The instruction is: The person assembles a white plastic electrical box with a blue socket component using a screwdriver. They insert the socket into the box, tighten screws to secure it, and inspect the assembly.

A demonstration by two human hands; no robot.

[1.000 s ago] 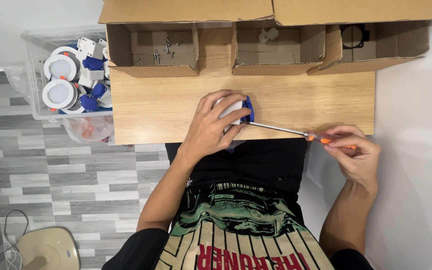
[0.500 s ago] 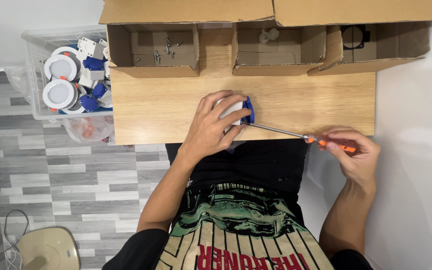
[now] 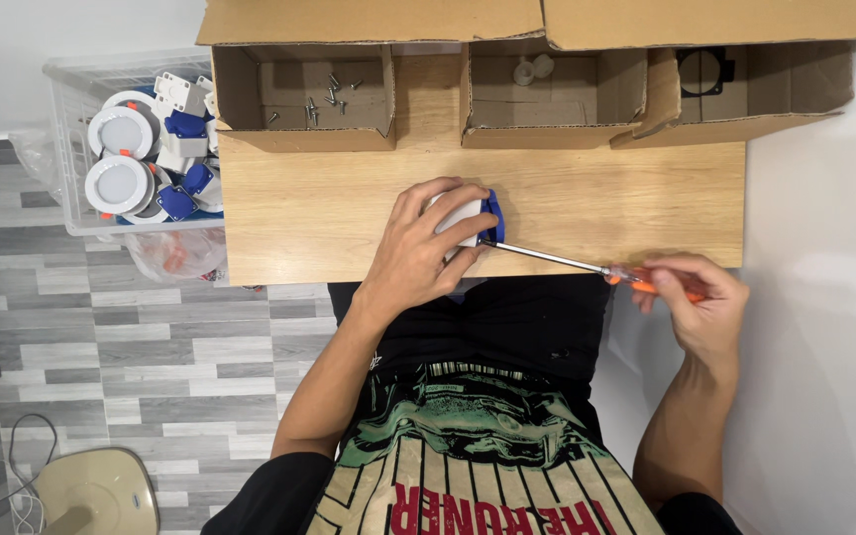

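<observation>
The left hand (image 3: 418,253) is still holding the white box (image 3: 460,214); the right hand (image 3: 695,302) keeps gripping the screwdriver (image 3: 587,266), barely moving.

A small wooden worktable (image 3: 329,208) against a white wall (image 3: 71,25).
Grey wood-look plank flooring (image 3: 121,347) lies at the left, a plain white surface (image 3: 824,297) at the right; three open cardboard boxes (image 3: 304,94) line the table's far edge, evenly lit.

three open boxes (image 3: 468,99) line the table's (image 3: 299,198) far edge; a bin (image 3: 71,149) stands left of it.
</observation>
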